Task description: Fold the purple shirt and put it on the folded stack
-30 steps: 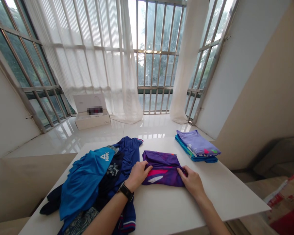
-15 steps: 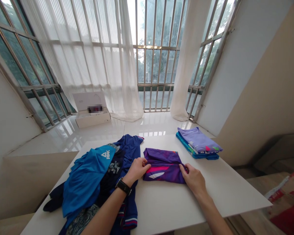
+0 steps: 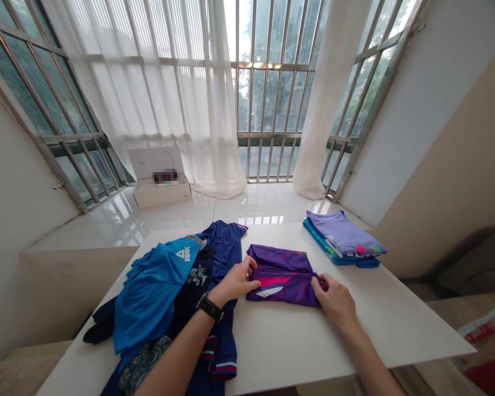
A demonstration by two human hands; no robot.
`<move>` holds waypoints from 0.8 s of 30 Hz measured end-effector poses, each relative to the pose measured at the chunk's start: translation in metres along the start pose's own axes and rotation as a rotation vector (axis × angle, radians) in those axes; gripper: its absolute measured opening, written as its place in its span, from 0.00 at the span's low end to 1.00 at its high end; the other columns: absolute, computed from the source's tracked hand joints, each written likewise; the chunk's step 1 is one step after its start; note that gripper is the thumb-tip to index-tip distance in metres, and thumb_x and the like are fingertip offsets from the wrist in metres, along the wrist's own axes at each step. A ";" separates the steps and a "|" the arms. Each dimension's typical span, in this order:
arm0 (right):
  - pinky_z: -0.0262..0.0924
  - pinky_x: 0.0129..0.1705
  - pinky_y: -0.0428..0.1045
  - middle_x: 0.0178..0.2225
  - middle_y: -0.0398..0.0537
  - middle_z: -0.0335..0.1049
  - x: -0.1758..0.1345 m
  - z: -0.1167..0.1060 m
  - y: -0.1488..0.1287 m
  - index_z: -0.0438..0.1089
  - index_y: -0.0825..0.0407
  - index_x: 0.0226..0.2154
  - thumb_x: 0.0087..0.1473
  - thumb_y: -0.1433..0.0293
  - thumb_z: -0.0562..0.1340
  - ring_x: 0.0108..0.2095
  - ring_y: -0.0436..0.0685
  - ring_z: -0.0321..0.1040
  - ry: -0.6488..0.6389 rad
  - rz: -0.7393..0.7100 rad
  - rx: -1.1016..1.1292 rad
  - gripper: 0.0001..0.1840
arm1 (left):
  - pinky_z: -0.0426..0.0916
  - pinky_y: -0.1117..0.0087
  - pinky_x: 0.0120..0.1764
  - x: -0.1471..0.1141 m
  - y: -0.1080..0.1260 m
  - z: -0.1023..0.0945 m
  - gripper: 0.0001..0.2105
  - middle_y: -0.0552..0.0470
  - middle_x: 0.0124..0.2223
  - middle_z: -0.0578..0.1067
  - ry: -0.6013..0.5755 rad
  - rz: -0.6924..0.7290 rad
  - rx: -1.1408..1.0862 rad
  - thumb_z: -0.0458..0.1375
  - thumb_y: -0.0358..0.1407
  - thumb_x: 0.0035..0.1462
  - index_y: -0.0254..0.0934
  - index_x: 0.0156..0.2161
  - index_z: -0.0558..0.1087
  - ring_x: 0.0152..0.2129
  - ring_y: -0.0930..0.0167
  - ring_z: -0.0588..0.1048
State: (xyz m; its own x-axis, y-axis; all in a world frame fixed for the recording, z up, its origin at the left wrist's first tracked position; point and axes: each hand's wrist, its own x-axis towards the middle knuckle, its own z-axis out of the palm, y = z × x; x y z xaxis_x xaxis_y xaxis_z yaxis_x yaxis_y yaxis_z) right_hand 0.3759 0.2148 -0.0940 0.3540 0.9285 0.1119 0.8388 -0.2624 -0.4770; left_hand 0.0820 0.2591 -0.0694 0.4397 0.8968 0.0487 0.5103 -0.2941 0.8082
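A purple shirt (image 3: 282, 264) with pink and white markings lies folded into a flat rectangle on the white table. At its left edge is my left hand (image 3: 237, 280), thumb and forefinger apart, the thumb resting on the fabric. My right hand (image 3: 336, 300) pinches the fold at the shirt's right edge. Close beside my left hand, a loose heap of clothes holds a bright blue shirt (image 3: 152, 294) with white lettering and a dark blue garment (image 3: 226, 247) with striped cuffs. My left forearm, wearing a black watch (image 3: 209, 308), crosses over the heap and hides part of it.
Toward the back right of the table (image 3: 297, 352) sits a stack of folded clothes (image 3: 342, 234), lavender on top and blue below. Behind, on the glossy sill, stands an open white box (image 3: 163, 192). Curtains and barred windows close off the far side.
My left thumb and forefinger have spread apart at the shirt's left edge. My right hand stays at the right edge. The whole view has shifted slightly.
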 end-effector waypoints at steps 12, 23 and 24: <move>0.56 0.31 0.50 0.24 0.44 0.71 0.000 0.004 0.008 0.66 0.47 0.31 0.54 0.53 0.56 0.26 0.57 0.69 0.102 -0.075 0.178 0.15 | 0.62 0.73 0.28 0.003 -0.004 0.007 0.05 0.57 0.27 0.71 0.097 0.037 0.098 0.59 0.36 0.53 0.39 0.36 0.70 0.24 0.72 0.70; 0.59 0.52 0.57 0.43 0.54 0.71 -0.001 0.005 0.013 0.75 0.49 0.35 0.58 0.62 0.57 0.46 0.62 0.65 0.295 -0.616 0.127 0.12 | 0.68 0.69 0.38 -0.007 0.017 0.001 0.14 0.49 0.46 0.70 0.203 0.107 0.285 0.65 0.42 0.50 0.40 0.41 0.74 0.35 0.68 0.73; 0.59 0.52 0.58 0.41 0.54 0.72 -0.001 0.004 0.014 0.75 0.49 0.35 0.58 0.61 0.58 0.45 0.62 0.66 0.288 -0.622 0.113 0.13 | 0.68 0.68 0.41 -0.009 0.020 0.001 0.15 0.48 0.47 0.70 0.212 0.138 0.301 0.65 0.42 0.50 0.40 0.42 0.74 0.38 0.67 0.72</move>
State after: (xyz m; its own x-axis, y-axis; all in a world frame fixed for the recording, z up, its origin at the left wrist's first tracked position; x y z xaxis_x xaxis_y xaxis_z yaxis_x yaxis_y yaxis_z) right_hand 0.3855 0.2115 -0.1046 -0.0698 0.7867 0.6134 0.8786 0.3397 -0.3356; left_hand 0.0889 0.2454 -0.0540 0.3728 0.8812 0.2907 0.6645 -0.4722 0.5791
